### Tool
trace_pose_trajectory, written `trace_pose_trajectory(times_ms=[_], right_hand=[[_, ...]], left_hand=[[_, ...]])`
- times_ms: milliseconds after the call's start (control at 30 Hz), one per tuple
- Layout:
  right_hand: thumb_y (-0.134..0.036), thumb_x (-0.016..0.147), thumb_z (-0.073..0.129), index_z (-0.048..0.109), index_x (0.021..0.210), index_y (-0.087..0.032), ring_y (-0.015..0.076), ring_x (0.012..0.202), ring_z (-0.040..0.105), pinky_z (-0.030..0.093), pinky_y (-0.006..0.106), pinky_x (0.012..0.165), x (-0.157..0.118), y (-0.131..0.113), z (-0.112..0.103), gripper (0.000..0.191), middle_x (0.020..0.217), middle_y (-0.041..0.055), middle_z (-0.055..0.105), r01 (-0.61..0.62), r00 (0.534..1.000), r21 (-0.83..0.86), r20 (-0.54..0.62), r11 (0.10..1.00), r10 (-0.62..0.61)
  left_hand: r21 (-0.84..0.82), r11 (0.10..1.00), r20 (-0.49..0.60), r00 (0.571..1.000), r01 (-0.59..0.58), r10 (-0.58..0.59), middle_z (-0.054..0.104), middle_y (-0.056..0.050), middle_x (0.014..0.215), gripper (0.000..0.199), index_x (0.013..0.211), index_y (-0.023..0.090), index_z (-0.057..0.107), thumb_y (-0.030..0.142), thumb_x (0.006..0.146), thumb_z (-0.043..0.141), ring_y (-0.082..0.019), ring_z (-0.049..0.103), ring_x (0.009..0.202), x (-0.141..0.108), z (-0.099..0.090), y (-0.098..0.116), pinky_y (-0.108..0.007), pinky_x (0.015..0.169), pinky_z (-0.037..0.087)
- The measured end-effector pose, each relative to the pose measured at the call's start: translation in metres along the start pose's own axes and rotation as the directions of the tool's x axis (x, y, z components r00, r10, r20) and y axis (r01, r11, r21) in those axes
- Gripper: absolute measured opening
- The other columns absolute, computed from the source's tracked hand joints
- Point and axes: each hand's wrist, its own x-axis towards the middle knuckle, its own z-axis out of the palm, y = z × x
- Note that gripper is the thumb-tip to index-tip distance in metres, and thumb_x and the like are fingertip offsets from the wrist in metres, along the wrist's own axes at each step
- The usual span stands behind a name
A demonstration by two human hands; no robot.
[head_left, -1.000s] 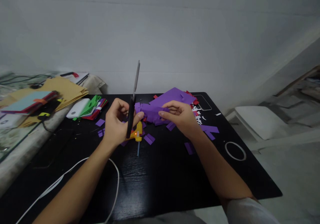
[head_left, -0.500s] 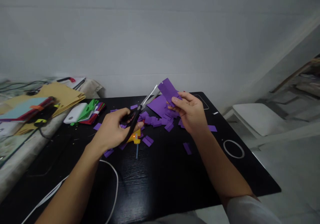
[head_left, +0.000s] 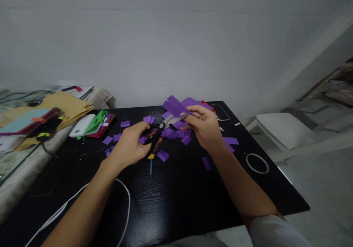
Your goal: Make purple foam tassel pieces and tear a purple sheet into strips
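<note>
My left hand is closed around the black handles of a pair of scissors. Their metal blades stand apart and reach to the right, at the purple paper strip. That strip is pinched between the thumb and fingers of my right hand, and it points up and to the left. Beneath both hands lie many small purple paper pieces and a larger purple sheet. A yellow glue gun with a blue-grey stick is mostly hidden behind my left hand and the scissors.
White cables run across the black table at the front left. Green and red paper pieces lie beside a white object. Farther left are tan envelopes. A white stool stands to the right.
My left hand has brought the scissors right and lower, so the blades now meet the strip. My right hand has tilted the strip to the left and lowered it slightly.
</note>
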Motion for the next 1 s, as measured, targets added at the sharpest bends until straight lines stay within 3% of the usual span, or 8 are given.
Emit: trace_pose_trajectory(times_ms=[333,833,1000], right_hand=[[-0.038,0.069,0.089,0.074,0.091,-0.022,0.0194,0.08,0.075,0.069,0.041,0.08,-0.0008,-0.0055,0.0011,0.03,0.091,0.0029,0.078,-0.012,1.0,-0.001,0.017,1.0,0.012],[-0.035,0.067,0.09,0.077,0.088,-0.022,0.0191,0.08,0.075,0.069,0.038,0.075,-0.0017,-0.0036,0.0001,0.027,0.085,0.0016,0.077,-0.016,1.0,0.012,-0.019,1.0,0.016],[-0.035,0.07,0.088,0.077,0.09,-0.022,0.019,0.082,0.074,0.069,0.038,0.076,-0.001,-0.0008,-0.0007,0.026,0.087,0.002,0.077,-0.004,0.999,-0.04,-0.033,0.999,0.002]], left_hand=[[0.006,1.0,0.004,1.0,-0.008,0.008,0.057,0.003,0.067,0.026,0.071,0.019,0.055,0.037,0.084,0.069,-0.013,0.049,0.059,0.0,-0.0002,-0.0039,-0.024,0.059,0.036],[-0.003,1.0,0.033,0.999,0.018,-0.018,0.057,0.003,0.062,0.016,0.069,0.018,0.059,0.026,0.081,0.065,-0.012,0.047,0.057,-0.0013,0.003,-0.0073,-0.024,0.057,0.033],[-0.009,0.999,0.063,0.997,0.04,-0.04,0.056,0.002,0.059,0.02,0.065,0.019,0.058,0.03,0.081,0.064,-0.013,0.047,0.055,-0.0008,0.0032,-0.0071,-0.024,0.055,0.033]])
